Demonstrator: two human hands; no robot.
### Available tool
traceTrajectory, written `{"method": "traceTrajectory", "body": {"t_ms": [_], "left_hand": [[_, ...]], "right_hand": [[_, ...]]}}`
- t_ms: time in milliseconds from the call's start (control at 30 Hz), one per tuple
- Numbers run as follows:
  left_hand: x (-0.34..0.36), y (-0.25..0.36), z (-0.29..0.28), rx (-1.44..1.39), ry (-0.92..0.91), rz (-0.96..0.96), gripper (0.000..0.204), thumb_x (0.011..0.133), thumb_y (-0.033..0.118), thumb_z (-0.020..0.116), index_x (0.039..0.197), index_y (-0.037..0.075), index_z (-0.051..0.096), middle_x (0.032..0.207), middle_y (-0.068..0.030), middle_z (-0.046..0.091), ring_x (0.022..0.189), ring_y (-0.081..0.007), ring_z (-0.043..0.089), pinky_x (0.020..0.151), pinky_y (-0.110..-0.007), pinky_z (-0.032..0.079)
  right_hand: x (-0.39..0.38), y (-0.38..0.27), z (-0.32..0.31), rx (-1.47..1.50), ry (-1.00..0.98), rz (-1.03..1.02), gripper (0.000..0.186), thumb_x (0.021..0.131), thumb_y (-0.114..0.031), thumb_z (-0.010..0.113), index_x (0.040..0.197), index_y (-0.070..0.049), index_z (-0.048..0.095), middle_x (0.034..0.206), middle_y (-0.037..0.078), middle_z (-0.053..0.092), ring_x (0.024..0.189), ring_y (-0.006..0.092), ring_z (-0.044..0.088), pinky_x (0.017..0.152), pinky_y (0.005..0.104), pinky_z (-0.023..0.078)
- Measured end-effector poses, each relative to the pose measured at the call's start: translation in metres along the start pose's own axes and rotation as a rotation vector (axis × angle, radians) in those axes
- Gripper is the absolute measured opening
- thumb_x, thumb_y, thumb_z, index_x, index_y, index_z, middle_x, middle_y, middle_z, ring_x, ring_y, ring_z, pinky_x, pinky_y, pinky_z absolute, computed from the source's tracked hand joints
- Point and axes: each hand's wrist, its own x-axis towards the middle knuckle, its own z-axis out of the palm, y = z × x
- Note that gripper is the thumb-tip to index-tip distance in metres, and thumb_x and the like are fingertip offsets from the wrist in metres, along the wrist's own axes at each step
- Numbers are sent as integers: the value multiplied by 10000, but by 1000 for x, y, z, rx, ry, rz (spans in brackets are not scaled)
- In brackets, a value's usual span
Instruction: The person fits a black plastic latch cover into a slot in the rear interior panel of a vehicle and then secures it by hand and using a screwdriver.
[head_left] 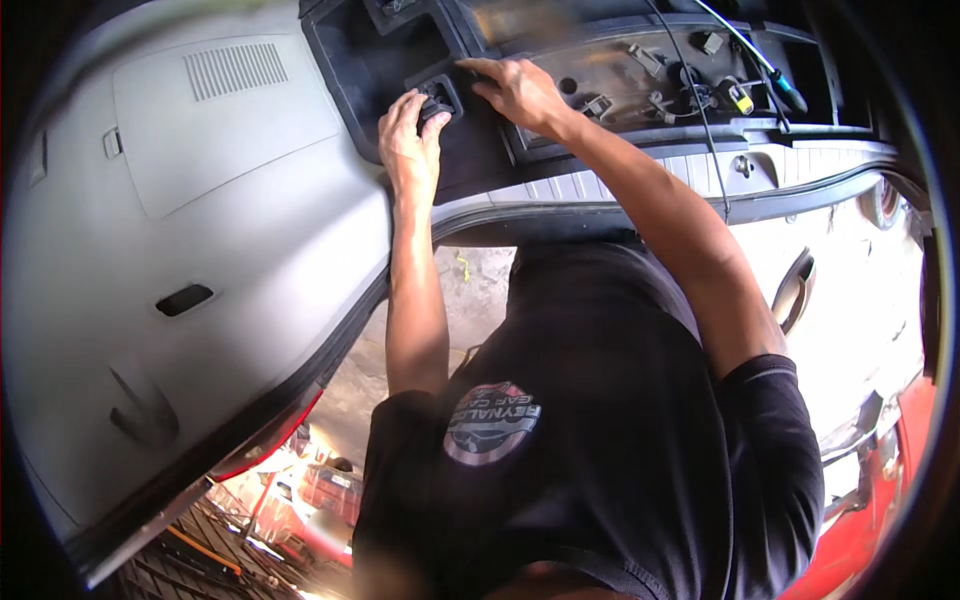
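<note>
My left hand (410,145) has its fingers and thumb closed round a small black plastic piece (436,112) at a square recess in the dark cargo-area trim (355,90). My right hand (515,95) is just right of it, index finger stretched out to the ridge beside that recess, the other fingers partly bent, with nothing visible held. Right of both hands lies a long open floor compartment (610,75) with metal brackets, a yellow item (738,96), a black cable and a long rod with a teal handle (785,90).
A grey side panel (230,160) with a vent fills the left. A ribbed sill (620,200) runs between my body and the compartment. Below are the concrete floor (460,280), red bodywork (900,460) at lower right and assorted clutter at lower left.
</note>
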Motion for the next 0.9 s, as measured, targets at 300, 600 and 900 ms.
{"method": "traceTrajectory", "body": {"t_ms": [300,600,900], "left_hand": [[5,8,-8,42,-68,60,439,820,129,842,1195,-39,689,1207,-199,706,1115,-359,683,1000,-410,525],[-1,0,1,-56,-40,65,465,801,107,847,1212,-35,683,1191,-181,699,1088,-345,685,962,-408,540],[-8,9,7,-119,3,37,453,837,85,818,1242,-25,647,1294,-220,666,1206,-391,641,1045,-443,500]], "right_hand": [[-60,5,18,-4,95,-125,398,976,-186,604,1370,-183,658,847,197,739,781,400,721,721,503,580],[-59,-11,44,-462,-26,-248,663,938,-165,568,1585,-210,428,750,154,726,636,303,723,554,428,581],[-62,-29,35,-434,-39,-94,588,983,-185,488,1570,-192,455,859,171,750,775,329,749,689,452,597]]}}
